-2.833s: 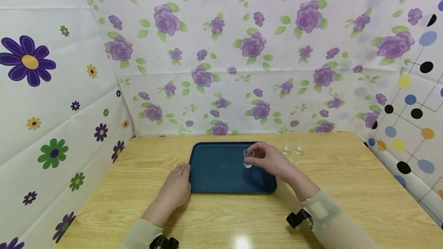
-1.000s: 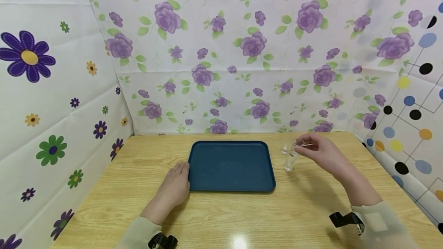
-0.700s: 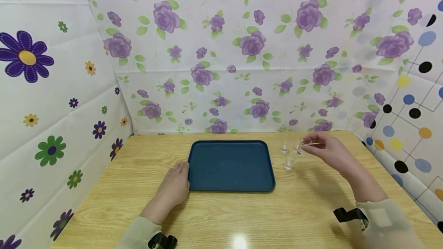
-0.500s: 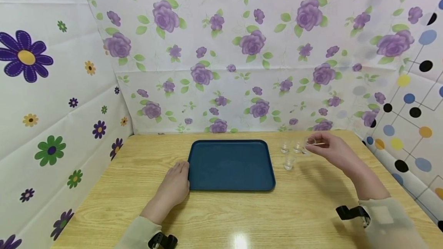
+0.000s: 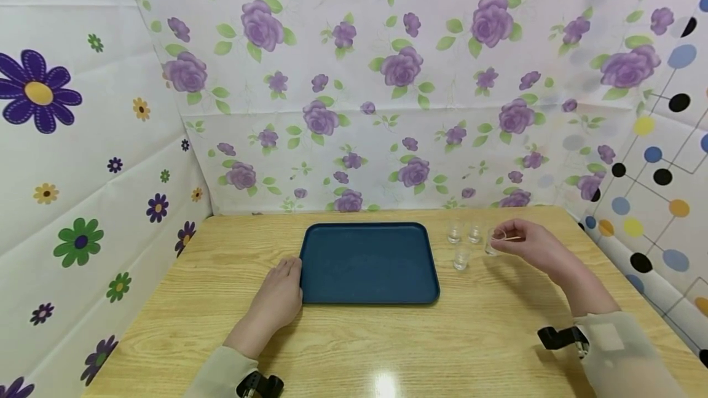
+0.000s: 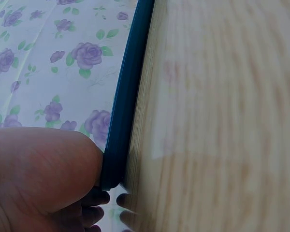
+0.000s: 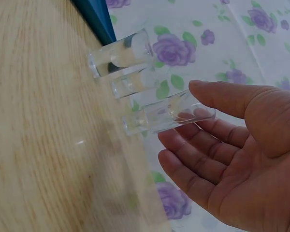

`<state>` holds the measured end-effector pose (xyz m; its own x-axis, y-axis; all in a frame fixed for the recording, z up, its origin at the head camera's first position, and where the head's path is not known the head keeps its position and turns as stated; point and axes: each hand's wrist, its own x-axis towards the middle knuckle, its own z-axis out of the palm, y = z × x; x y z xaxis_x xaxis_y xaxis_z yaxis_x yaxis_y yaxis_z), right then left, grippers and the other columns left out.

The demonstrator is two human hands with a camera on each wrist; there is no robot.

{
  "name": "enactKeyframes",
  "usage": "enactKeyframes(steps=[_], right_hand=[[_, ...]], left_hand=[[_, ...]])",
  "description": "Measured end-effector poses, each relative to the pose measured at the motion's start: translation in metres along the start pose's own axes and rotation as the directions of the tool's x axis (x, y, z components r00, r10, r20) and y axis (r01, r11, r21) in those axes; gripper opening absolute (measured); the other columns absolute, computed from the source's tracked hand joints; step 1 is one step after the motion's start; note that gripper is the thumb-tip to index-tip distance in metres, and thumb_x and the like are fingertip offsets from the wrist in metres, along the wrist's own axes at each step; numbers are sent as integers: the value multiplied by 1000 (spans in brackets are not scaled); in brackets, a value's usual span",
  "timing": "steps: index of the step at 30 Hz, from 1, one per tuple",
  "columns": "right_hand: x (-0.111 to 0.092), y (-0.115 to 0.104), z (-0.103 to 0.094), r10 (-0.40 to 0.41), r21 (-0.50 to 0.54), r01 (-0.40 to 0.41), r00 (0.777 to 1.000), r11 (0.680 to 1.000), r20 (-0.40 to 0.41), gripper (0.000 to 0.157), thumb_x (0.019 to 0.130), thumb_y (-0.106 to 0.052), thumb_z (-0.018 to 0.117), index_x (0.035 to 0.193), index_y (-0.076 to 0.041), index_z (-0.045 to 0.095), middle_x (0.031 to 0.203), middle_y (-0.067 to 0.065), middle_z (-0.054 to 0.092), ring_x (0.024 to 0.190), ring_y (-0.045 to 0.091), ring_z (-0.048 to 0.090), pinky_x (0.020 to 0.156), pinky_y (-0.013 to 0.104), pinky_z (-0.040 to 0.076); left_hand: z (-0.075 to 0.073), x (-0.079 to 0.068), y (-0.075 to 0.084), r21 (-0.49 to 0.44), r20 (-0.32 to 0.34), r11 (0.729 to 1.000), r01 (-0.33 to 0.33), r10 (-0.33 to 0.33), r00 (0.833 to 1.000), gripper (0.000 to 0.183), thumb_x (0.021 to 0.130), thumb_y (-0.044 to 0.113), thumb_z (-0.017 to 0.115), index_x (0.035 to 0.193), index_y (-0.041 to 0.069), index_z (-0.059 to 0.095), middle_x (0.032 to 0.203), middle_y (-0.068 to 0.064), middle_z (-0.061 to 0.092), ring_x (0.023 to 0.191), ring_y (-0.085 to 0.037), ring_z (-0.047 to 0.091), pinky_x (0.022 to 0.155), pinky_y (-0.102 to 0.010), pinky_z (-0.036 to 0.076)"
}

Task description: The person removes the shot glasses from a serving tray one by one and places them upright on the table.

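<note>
A small clear shot glass (image 5: 490, 243) is between the thumb and fingers of my right hand (image 5: 528, 245), right of the other glasses. In the right wrist view the held shot glass (image 7: 176, 113) leans; whether its base touches the table cannot be told. Three more shot glasses stand close by: the back left glass (image 5: 454, 236), the back right glass (image 5: 474, 234) and the front glass (image 5: 461, 260). My left hand (image 5: 278, 293) rests along the left edge of a dark blue tray (image 5: 369, 263), its fingers mostly extended forward. Nothing lies on the tray.
The light wooden table (image 5: 354, 343) extends in front of and around the tray. Behind it hangs a rose-patterned cloth (image 5: 365, 109). A flower-print cloth (image 5: 99, 201) flanks the left side, a dotted cloth (image 5: 658, 214) the right.
My right hand has carried the shot glass from above the tray to the right, past the other glasses, then slightly lower. My left hand has stayed at the tray's edge.
</note>
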<state>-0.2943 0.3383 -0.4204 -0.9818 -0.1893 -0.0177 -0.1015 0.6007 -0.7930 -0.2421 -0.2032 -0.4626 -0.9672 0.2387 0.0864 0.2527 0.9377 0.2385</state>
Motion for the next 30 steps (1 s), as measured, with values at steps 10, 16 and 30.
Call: enactKeyframes(steps=[10, 16, 30], right_hand=[[4, 12, 6, 9, -3, -9, 999, 1000, 43, 50, 111, -35, 70, 143, 1, 58, 142, 20, 63, 127, 37, 63, 104, 58, 57], [3, 13, 10, 13, 4, -13, 998, 1000, 60, 48, 111, -34, 71, 142, 1, 59, 143, 20, 62, 127, 36, 63, 101, 52, 59], [3, 13, 13, 9, 16, -10, 996, 1000, 87, 50, 111, -33, 72, 143, 2, 58, 141, 19, 63, 126, 34, 64, 101, 51, 59]], left_hand=[[-1, -1, 1, -1, -5, 1000, -6, 6, 1000, 55, 111, 2, 56, 160, -17, 42, 166, -37, 42, 159, -53, 34, 131, -65, 29], [1, 0, 0, 2, -3, 1000, -4, 4, 1000, 55, 111, 3, 56, 161, -17, 42, 166, -36, 42, 159, -53, 34, 131, -65, 29], [2, 1, -1, 12, 2, 1000, -4, 4, 1000, 56, 111, 3, 57, 161, -17, 41, 166, -36, 42, 159, -53, 34, 131, -65, 29]])
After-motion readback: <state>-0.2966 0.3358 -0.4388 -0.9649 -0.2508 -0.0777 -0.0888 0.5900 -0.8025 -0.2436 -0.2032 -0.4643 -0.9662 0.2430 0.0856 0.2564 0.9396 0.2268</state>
